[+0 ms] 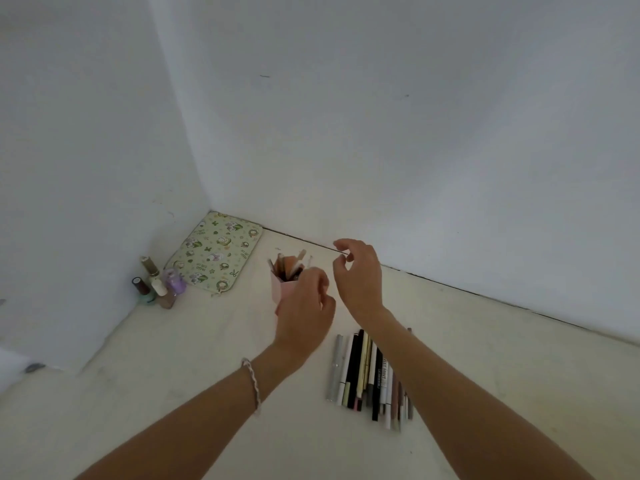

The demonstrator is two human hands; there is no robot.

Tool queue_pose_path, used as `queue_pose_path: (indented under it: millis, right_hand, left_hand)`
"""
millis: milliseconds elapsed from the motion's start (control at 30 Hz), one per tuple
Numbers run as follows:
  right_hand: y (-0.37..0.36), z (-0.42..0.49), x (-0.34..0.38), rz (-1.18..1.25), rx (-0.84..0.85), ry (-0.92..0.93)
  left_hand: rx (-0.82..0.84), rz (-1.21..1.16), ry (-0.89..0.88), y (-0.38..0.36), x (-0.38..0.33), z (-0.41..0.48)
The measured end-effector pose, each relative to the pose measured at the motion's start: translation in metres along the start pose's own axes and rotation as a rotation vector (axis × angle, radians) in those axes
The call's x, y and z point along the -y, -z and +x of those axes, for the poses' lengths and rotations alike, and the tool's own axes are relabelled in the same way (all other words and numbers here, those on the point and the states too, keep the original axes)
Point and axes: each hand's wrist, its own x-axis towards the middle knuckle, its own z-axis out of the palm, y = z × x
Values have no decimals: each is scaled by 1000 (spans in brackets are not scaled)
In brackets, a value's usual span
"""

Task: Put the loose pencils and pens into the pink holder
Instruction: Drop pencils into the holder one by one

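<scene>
Both hands empty: left hand point(304, 306) against pink holder point(281, 291), right hand point(358, 275) loosely open.

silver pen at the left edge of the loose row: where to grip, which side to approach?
Pinch the silver pen mid-barrel, coming from above and its open left side. It lies flat on the table, lengthwise away from the person, and its right flank abuts the other pens.

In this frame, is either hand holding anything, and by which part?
Left hand is at the pink holder, apparently steadying its side; contact is hidden. Right hand hangs open, empty, beside it.
</scene>
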Motion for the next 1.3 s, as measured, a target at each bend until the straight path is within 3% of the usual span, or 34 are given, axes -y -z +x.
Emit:
queue_pose_path:
  millis: [200,333,467,633,733,800,900,1067,1200,1300]
  right_hand:
    - [40,-5,-30,46,-20,-141]
    - [55,-14,-54,45,-2,-186]
    - [59,-20,-74,75,27,-265]
    - [49,-11,-94,-71,124,-463]
    - [34,-8,-102,-356,316,-571]
    - [23,-11,-105,-551,424,-564]
    - [10,-17,-112,-653,492,-515]
    - [12,-9,-108,-530,436,-575]
    - [35,28,-89,-298,254,-558]
    - [50,55,-65,60,70,-575]
  left_hand:
    - [468,386,224,-53,16,-30]
    - [493,427,322,-69,22,-36]
    - [478,481,282,-77,21,-38]
    - [260,216,214,-66,3,-13]
    - [149,56,182,-53,-15,8]
    - [94,19,146,-46,-23,18]
    - [46,-4,116,-37,-29,22]
    - [4,-121,121,-18,-31,25]
    - [-265,-230,60,19,-32,52]
    - [-467,-246,36,53,-26,75]
